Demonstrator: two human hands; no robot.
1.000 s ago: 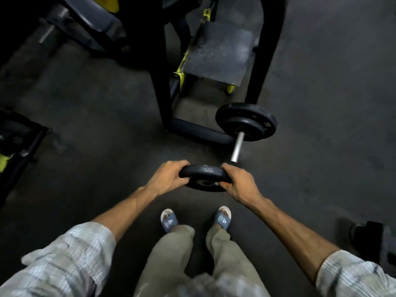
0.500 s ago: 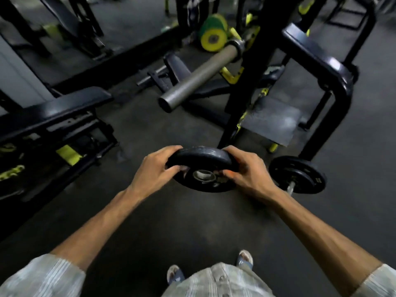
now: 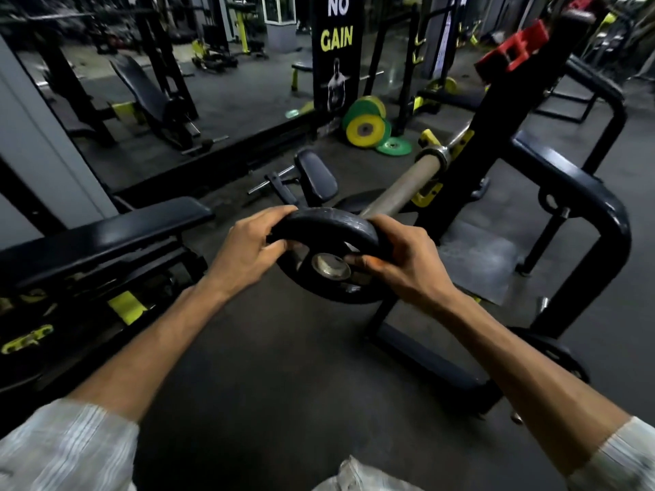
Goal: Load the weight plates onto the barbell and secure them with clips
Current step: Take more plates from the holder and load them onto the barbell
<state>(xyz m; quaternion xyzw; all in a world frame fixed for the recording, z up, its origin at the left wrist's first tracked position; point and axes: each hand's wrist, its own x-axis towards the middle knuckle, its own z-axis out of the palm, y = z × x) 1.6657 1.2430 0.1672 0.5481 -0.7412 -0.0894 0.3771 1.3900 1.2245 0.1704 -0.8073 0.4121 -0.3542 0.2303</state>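
Observation:
A small black weight plate (image 3: 329,230) with a metal centre hole is held at chest height, tilted toward me. My left hand (image 3: 248,253) grips its left rim and my right hand (image 3: 404,264) grips its right rim. Just behind the plate, the bare grey sleeve of the barbell (image 3: 400,187) points at me from the black rack (image 3: 496,111); its near end is hidden by the plate. A red clip (image 3: 514,51) sits on top of the rack upright.
A black flat bench (image 3: 106,235) stands at my left. Yellow and green plates (image 3: 367,127) lean near a "NO GAIN" banner (image 3: 336,47). A black curved rack arm (image 3: 581,193) is at right, with a dark plate stack (image 3: 553,356) low beside my right forearm.
Both hands lifted the plate from near the floor up to the barbell sleeve's end. The view rose from my feet to the rack and gym beyond.

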